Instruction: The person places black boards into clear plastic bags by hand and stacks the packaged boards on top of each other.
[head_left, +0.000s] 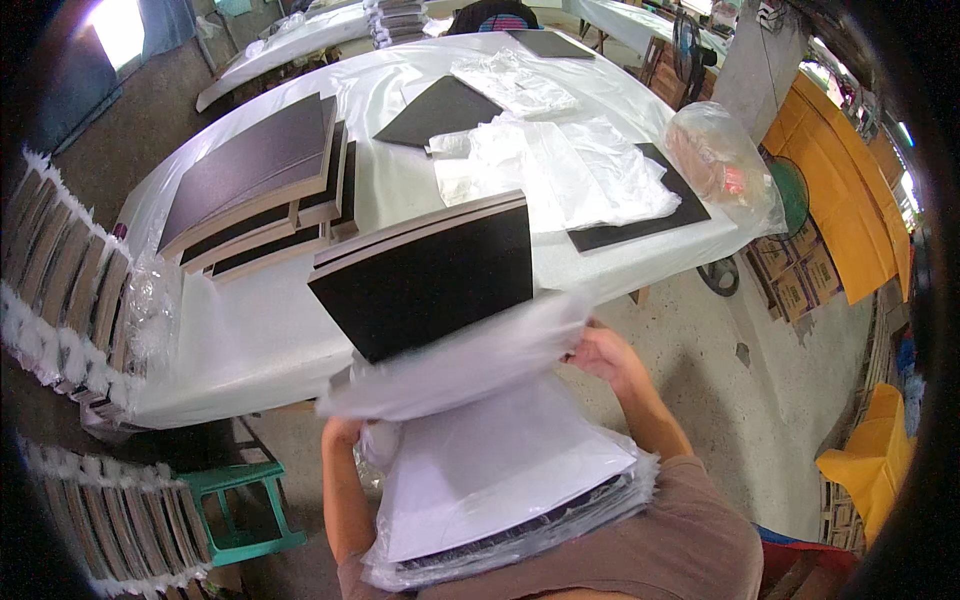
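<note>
Dark boards (430, 275), a thin stack with pale edges, stand tilted at the near edge of the table (250, 340), their lower end sunk into the mouth of a clear plastic bag (460, 365). The bag is blurred, and it spreads across the gap between the table edge and the person's lap. The right hand (600, 352) grips the bag's right side, fingers curled closed on the film just beside the boards' lower right corner. The left hand (345, 432) sits at the bag's lower left; most of it is hidden under the plastic, so I cannot tell how its fingers are set, only that it touches the bag there. On the lap, below the bag, lies a pile of bagged boards (510, 500), white on top with dark edges showing through the wrapping along its near side.

Farther back on the white-covered table, to the left, lie stepped stacks of dark boards (260, 185). Loose plastic bags (560, 170) are heaped near the middle, with single dark sheets (440, 110) lying flat beside and partly under them. A bulging clear sack (715, 160) rests at the table's right edge. Rows of wrapped boards (60, 280) stand on edge along the left side, and a green stool (240, 510) stands on the floor just below them. Yellow material (840, 190) lies on the floor at the right, next to cardboard boxes (790, 275).
</note>
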